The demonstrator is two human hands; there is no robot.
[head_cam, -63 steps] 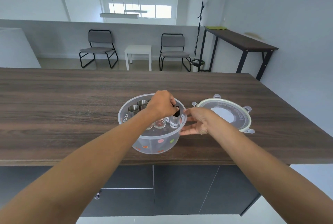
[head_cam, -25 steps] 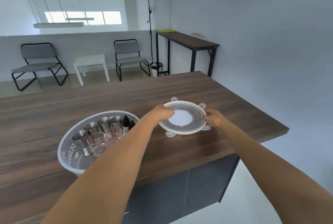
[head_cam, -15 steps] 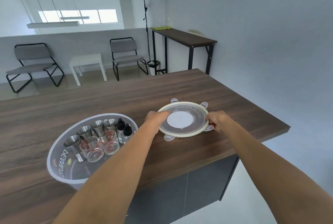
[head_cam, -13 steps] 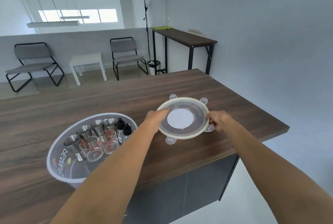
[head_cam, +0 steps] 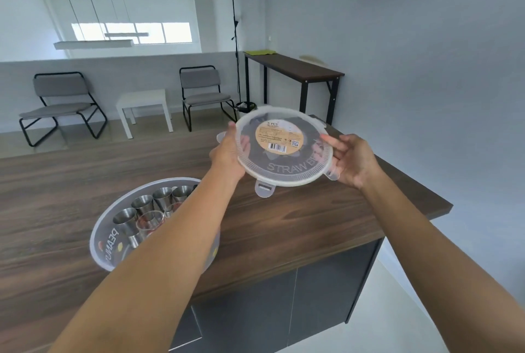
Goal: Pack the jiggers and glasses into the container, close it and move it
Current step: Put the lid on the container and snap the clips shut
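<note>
A round translucent lid (head_cam: 284, 163) with clip tabs and a tan label is held in the air above the counter, tilted toward me. My left hand (head_cam: 227, 153) grips its left rim and my right hand (head_cam: 350, 160) holds its right rim. Below, to the left, a round clear container (head_cam: 105, 236) stands on the wooden counter with several steel jiggers (head_cam: 143, 204) and a glass (head_cam: 149, 223) inside. My left forearm hides the container's right half.
The wooden counter (head_cam: 298, 224) ends at its right edge close to my right hand and at its front edge just below the container. Two chairs, a white stool and a dark side table stand in the room beyond.
Both hands took hold of the lid on the counter and lifted it up, tipping it so its labelled face turns toward me. The container has stayed in place.
</note>
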